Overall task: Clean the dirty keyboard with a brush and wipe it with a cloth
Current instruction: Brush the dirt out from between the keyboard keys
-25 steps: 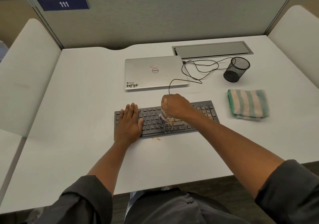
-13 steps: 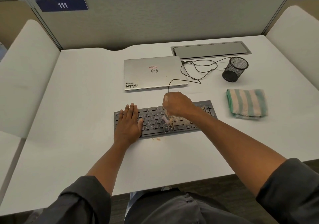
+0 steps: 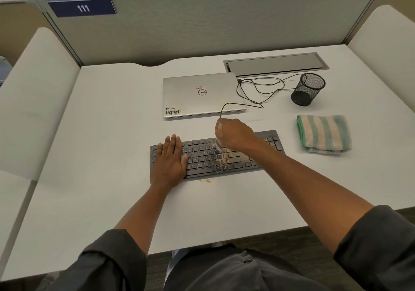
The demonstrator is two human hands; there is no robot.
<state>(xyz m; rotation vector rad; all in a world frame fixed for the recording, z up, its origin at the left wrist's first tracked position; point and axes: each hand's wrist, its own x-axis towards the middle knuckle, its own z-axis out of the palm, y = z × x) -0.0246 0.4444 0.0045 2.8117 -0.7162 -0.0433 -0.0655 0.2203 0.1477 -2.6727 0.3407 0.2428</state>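
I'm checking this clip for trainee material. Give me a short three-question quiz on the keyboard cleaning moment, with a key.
1. True or false: the left hand lies flat on the left end of the keyboard.
2. What does the right hand hold? A) the striped cloth B) a small brush C) the cable
3. Fill in: the striped cloth lies folded on the desk to the ___ of the keyboard, below the mesh cup.

Key
1. True.
2. B. The brush shows under the fist, its tip on the keys beside the brownish crumbs.
3. Right; no hand touches it.
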